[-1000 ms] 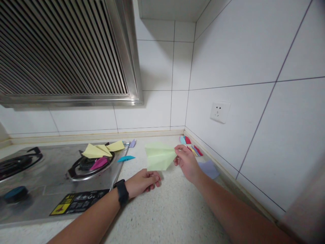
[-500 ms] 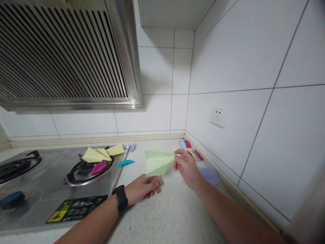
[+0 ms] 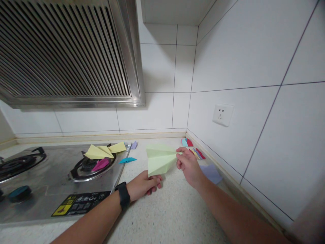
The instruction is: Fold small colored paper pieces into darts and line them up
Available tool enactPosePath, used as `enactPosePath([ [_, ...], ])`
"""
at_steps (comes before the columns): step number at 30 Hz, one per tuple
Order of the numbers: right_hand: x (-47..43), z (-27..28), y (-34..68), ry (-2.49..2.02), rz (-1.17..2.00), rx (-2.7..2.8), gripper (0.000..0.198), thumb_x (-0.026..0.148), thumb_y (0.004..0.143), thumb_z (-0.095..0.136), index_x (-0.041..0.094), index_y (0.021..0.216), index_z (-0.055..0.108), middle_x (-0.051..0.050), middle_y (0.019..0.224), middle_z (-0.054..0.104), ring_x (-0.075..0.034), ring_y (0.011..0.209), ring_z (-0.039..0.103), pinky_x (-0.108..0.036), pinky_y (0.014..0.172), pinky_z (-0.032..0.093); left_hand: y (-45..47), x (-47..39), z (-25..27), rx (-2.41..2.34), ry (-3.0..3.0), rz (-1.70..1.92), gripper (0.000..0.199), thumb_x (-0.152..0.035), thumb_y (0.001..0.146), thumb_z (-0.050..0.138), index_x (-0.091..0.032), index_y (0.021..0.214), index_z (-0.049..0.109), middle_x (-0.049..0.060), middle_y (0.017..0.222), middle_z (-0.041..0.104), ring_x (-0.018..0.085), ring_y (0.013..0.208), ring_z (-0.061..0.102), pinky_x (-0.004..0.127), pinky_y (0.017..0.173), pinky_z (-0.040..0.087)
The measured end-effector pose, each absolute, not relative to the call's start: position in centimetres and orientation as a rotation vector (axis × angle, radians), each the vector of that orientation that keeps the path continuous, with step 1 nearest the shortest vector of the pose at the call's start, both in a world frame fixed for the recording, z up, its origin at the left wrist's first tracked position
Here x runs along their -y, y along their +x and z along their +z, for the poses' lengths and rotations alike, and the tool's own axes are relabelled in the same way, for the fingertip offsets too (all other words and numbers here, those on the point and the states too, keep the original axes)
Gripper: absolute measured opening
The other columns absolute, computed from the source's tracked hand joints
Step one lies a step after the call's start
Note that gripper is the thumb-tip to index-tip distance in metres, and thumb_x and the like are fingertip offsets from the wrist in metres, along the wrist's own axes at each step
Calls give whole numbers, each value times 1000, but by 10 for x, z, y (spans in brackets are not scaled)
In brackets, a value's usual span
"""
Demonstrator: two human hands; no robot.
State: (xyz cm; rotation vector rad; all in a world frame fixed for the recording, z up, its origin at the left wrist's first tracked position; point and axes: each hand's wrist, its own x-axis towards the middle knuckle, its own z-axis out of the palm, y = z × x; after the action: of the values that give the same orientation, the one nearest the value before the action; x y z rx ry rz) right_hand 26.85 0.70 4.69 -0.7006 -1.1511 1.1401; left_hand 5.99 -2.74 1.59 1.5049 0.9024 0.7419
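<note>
A pale green paper airplane (image 3: 159, 158) is above the counter, its wings spread to the left and its narrow end to the right. My right hand (image 3: 186, 164) pinches that narrow end between thumb and fingers. Just below the plane's near wing is my left hand (image 3: 146, 184), wearing a black watch at the wrist. Its fingers are loosely curled with the thumb against them, and nothing shows inside. Whether the wing's corner touches this hand is hard to tell.
Left lies a gas stove (image 3: 53, 186) with a yellow paper airplane (image 3: 98, 151) and a magenta folded paper (image 3: 101, 164) on a burner. A blue paper boat (image 3: 127, 160) sits beside it. Purple paper (image 3: 211, 173) and small coloured folded papers (image 3: 198, 153) lie by the right wall.
The whole view has shifted slightly, so the stove and wall sit a little further right and up. Both hands and the green paper airplane keep nearly the same pose.
</note>
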Motion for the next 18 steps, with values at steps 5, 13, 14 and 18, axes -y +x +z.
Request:
enactPosePath([
  [5,-11,46,270,-719,1098,1164,21,28,73,67,22,90,58,8,52,42,-9,45,40,-22,43,29,60,30,18,-863,1542,944,42,-33,72,71,-17,109,57,4,93,58,8,59,47,18,45,37],
  [13,-16,42,274,-725,1054,1164,16,26,72,65,21,87,59,8,53,43,-9,47,41,-23,46,31,52,19,25,-920,1319,1275,26,-23,72,59,-16,97,63,1,74,57,11,62,52,17,44,39],
  [14,-17,42,275,-727,1056,1164,16,25,72,65,21,87,59,8,53,43,-9,47,41,-23,46,31,51,19,26,-919,1263,1310,29,-24,73,60,-17,100,62,1,76,57,11,62,52,18,44,40],
  [18,-16,42,274,-741,1076,1175,16,25,72,65,21,86,59,7,54,45,-10,48,42,-23,47,32,50,22,29,-856,1143,1334,42,-32,78,59,-21,118,53,1,81,58,12,62,55,20,45,42],
])
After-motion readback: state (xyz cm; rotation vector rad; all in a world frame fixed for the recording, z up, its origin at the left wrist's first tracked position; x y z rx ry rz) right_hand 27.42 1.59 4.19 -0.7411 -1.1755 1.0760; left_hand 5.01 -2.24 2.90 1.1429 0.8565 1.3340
